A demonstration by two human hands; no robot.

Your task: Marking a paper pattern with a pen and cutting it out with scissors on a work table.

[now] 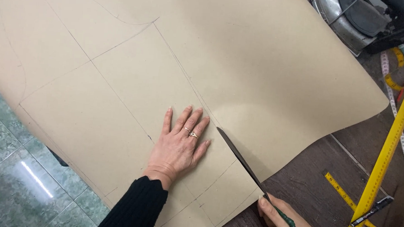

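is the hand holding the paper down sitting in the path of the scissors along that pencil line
No. The left hand lies flat on the brown paper just left of the pencil line. The scissors, held in the right hand, point up that line, and nothing visible lies on it ahead of the tip.

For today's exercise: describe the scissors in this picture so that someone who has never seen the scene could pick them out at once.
Start at the big sheet of tan pattern paper covering the table. Follow its lower right part to the right hand at the bottom edge. The scissors run up from that hand into the paper beside the flat left hand: dark blades, green handle, unlike the yellow rulers nearby.
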